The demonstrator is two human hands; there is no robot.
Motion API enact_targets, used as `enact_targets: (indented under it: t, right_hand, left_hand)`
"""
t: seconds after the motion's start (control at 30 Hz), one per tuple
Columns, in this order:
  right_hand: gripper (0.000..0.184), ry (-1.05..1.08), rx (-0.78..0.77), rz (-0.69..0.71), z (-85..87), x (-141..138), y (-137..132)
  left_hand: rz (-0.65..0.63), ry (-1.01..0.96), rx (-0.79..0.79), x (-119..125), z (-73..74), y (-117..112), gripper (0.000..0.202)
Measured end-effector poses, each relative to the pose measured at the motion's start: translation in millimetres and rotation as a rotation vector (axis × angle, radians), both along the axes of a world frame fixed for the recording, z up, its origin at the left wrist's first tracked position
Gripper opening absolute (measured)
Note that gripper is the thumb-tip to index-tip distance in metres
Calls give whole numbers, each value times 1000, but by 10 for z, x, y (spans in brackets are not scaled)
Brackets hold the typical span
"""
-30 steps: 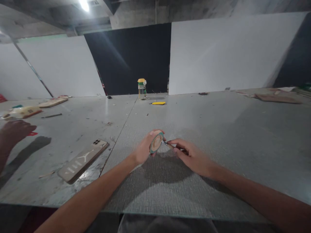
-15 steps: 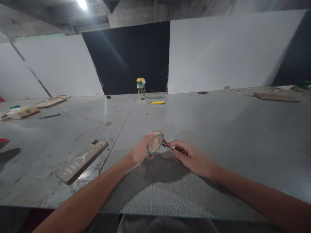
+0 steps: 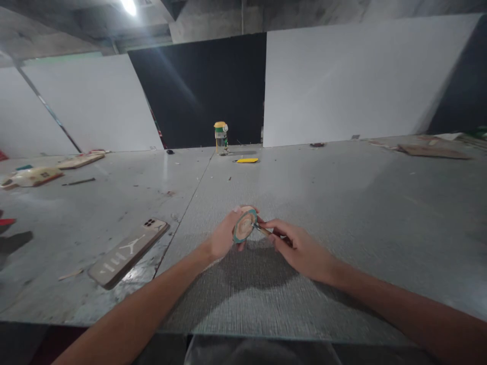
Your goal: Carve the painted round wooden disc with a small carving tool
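My left hand [image 3: 225, 234] grips a small round disc [image 3: 243, 229] by its edge, tilted up towards me above the table. The disc has a teal rim and a pale, wood-coloured middle with a raised or carved shape that is too small to make out. In my right hand [image 3: 297, 248] is a thin tool [image 3: 263, 230] with a wooden handle and a dark metal ferrule, like a paintbrush, pinched between thumb and fingers. Its tip reaches the disc's face near the right side. Some left fingers are hidden behind the disc.
A phone [image 3: 129, 253] lies left of my forearm on the grey table [image 3: 365, 218]. Further back are a yellow utility knife [image 3: 246, 160] and a bottle [image 3: 220, 139]. At left lie a plastic bag [image 3: 32, 176] and a thin stick [image 3: 78, 181]; boards [image 3: 433, 151] lie at the far right.
The tool's tip has moved left, from the disc's rim onto its inner face. The disc has shifted slightly right and turned a little in my left hand.
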State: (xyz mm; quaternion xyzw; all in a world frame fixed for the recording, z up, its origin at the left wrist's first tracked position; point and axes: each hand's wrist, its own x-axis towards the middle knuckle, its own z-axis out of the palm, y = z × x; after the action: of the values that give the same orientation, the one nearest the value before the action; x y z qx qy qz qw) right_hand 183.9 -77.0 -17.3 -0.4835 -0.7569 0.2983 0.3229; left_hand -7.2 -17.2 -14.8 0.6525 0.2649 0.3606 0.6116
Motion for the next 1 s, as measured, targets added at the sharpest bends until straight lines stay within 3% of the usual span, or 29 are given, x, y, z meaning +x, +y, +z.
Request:
enact_targets:
  t: [0.47, 1.0]
  right_hand:
    - [30, -47, 76, -57, 35, 24, 6]
    - [29, -130, 172, -94, 7, 16, 7]
  left_hand:
    - [21, -58, -21, -9, -66, 104, 67]
    - [26, 11, -47, 5, -34, 9, 61]
